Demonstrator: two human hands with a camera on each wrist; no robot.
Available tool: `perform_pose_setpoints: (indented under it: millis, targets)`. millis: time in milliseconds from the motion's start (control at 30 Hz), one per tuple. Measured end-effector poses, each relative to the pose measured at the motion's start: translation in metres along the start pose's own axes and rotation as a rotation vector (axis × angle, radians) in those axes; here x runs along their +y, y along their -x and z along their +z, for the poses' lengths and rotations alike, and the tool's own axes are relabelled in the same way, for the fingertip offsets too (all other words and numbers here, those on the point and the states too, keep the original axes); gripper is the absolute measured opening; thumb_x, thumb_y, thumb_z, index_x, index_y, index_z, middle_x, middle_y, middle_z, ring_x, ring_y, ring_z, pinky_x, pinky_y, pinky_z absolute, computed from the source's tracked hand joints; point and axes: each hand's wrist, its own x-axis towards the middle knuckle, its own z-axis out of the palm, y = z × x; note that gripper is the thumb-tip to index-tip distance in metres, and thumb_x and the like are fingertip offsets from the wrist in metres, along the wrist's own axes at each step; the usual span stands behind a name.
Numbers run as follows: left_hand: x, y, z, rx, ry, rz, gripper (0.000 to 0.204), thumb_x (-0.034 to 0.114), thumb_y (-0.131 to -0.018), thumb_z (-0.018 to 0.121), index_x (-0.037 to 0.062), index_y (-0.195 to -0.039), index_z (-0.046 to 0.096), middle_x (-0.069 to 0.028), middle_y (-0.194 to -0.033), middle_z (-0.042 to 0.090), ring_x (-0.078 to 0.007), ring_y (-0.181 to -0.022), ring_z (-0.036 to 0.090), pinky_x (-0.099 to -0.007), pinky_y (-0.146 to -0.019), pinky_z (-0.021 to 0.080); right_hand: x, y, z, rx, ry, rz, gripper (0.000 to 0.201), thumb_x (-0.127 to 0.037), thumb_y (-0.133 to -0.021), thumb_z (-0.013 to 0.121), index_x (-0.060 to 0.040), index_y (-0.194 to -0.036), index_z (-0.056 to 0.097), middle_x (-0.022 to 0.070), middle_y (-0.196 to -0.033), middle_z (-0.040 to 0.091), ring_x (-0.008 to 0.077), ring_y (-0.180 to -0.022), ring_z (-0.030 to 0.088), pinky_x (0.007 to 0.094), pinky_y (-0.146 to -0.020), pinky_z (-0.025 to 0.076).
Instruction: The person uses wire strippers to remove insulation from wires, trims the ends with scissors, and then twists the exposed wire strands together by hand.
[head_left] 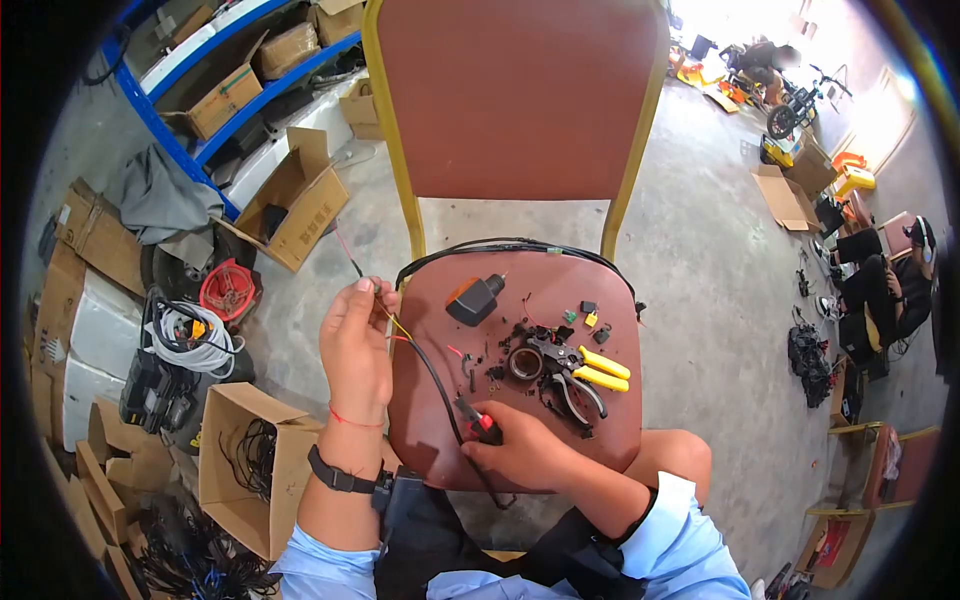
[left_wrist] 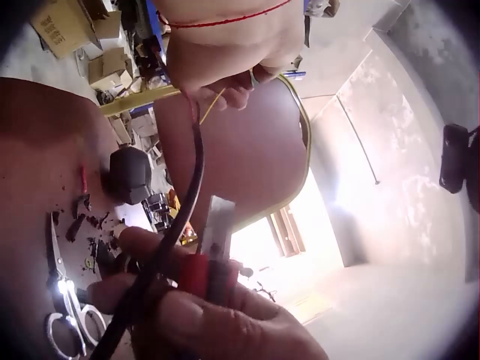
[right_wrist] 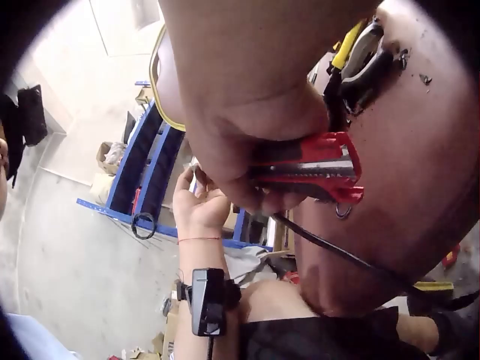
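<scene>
Black sheathed cable [head_left: 432, 375] runs taut between both hands above the maroon padded chair seat [head_left: 620, 420]. The left hand [head_left: 356, 340] pinches its bared coloured wires, holding it steady, while the right hand [head_left: 520, 450] has its fingers curled around a red-handled utility knife [head_left: 482, 424] against the sheath.
</scene>
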Motion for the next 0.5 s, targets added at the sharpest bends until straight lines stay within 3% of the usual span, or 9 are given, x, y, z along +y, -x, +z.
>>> perform_pose_setpoints:
  millis: [200, 300, 333, 433, 500]
  targets:
    - [-0.017, -0.026, -0.013, 0.121, -0.201, 0.109, 0.018, 0.017, -0.103, 0.066, -0.0008, -0.108, 0.066, -0.0074, -0.105, 0.067, -0.0156, -0.097, 0.062, -0.0311, -0.092, 0.050, 0.012, -0.004, 0.042, 0.136, -0.097, -0.041, 0.039, -0.020, -0.092, 0.072, -0.0018, -0.125, 0.062, 0.0230, -0.103, 0.071, 0.0391, -0.097, 0.069, 0.0428, -0.084, 0.053]
    - [-0.033, -0.036, -0.021, 0.242, -0.462, 0.166, 0.023, 0.019, -0.103, 0.066, -0.0039, -0.107, 0.067, -0.0119, -0.117, 0.068, -0.0201, -0.108, 0.063, -0.0361, -0.097, 0.050, 0.015, -0.013, 0.049, 0.242, -0.119, -0.098, 0.033, -0.018, -0.092, 0.072, -0.0009, -0.119, 0.064, 0.0193, -0.098, 0.071, 0.0350, -0.091, 0.071, 0.0409, -0.080, 0.054]
    - [-0.033, -0.035, -0.021, 0.274, -0.552, 0.152, 0.022, 0.020, -0.102, 0.066, -0.0021, -0.108, 0.067, -0.0146, -0.119, 0.068, -0.0265, -0.115, 0.060, -0.0411, -0.102, 0.045, 0.012, -0.017, 0.047, 0.280, -0.108, -0.121, 0.031, -0.018, -0.092, 0.072, -0.0005, -0.117, 0.064, 0.0177, -0.096, 0.072, 0.0327, -0.089, 0.071, 0.0401, -0.078, 0.054]
    - [-0.024, -0.032, -0.026, 0.253, -1.023, 0.449, 0.019, 0.019, -0.101, 0.066, 0.0019, -0.108, 0.067, -0.0202, -0.127, 0.063, -0.0334, -0.125, 0.053, -0.0434, -0.107, 0.039, -0.005, -0.029, 0.044, 0.262, -0.258, -0.050, 0.031, -0.012, -0.090, 0.075, -0.0010, -0.118, 0.066, 0.0090, -0.098, 0.073, 0.0152, -0.093, 0.069, 0.0320, -0.086, 0.054]
    - [-0.015, -0.030, -0.026, 0.271, -1.124, 0.630, 0.018, 0.018, -0.100, 0.065, 0.0027, -0.108, 0.068, -0.0225, -0.131, 0.058, -0.0377, -0.129, 0.048, -0.0459, -0.110, 0.035, -0.006, -0.036, 0.056, 0.321, -0.262, -0.092, 0.029, -0.012, -0.092, 0.073, -0.0015, -0.118, 0.066, 0.0084, -0.095, 0.072, 0.0156, -0.089, 0.069, 0.0332, -0.082, 0.055]
